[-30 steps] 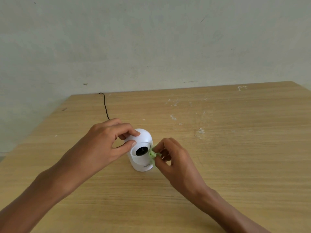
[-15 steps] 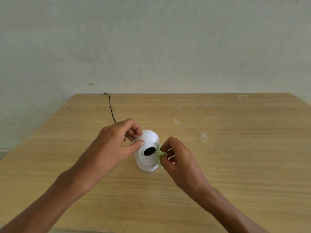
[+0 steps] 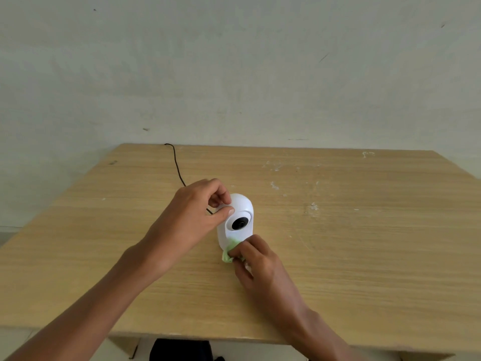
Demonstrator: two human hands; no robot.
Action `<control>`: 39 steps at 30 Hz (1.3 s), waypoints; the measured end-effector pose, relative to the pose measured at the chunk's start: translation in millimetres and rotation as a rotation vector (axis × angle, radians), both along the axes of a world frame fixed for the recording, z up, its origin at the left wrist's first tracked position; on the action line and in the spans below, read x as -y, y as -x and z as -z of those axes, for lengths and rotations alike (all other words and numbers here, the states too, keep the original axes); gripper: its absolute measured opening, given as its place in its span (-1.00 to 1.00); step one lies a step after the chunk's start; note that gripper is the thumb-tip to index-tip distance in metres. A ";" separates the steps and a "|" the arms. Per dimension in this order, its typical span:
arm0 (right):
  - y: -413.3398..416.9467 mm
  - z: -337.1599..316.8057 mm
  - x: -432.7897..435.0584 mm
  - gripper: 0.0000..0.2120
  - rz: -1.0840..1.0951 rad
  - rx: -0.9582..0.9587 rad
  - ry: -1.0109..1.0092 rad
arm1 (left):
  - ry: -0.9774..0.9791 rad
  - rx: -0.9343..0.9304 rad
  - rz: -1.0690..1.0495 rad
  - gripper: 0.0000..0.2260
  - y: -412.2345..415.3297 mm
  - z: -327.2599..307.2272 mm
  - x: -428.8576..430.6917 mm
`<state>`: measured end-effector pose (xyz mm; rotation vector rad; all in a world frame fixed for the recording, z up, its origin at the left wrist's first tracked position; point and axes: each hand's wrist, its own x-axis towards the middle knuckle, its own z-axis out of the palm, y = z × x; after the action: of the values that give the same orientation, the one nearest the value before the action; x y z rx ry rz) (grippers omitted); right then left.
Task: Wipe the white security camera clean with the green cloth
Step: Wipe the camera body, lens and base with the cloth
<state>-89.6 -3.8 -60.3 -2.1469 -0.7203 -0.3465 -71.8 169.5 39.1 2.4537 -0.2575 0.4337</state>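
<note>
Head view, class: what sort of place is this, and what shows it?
Probably a plain indoor room with a work table: a bare, scuffed pale wall, a worn wooden table flecked with white marks, and a black cable trailing off its far edge.

A single head-worn view looks forward and down from above the desk's near edge, close in, facing the far edge and the wall behind it; all four edges show.
</note>
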 end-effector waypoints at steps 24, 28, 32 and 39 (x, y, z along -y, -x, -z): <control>2.4 -54.9 6.0 -0.96 -0.111 -0.638 -0.595 | 0.590 -0.355 -0.006 -0.58 68.1 47.6 -9.2; -0.6 -60.0 1.0 -0.93 -0.100 -0.579 -0.491 | 0.918 -0.410 0.021 -0.66 63.7 53.4 -9.3; -7.0 -67.5 -1.4 -0.83 0.072 -0.241 -0.302 | 0.951 -0.261 -0.105 -0.86 54.1 51.7 -22.0; -28.4 -71.0 -7.8 -0.79 0.158 0.054 0.005 | 0.704 -0.047 -0.276 -0.75 12.1 48.2 -29.2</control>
<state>-61.2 4.0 10.8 -2.2120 -0.5830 -0.4881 -83.8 198.7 -9.1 1.8012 0.2284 0.4823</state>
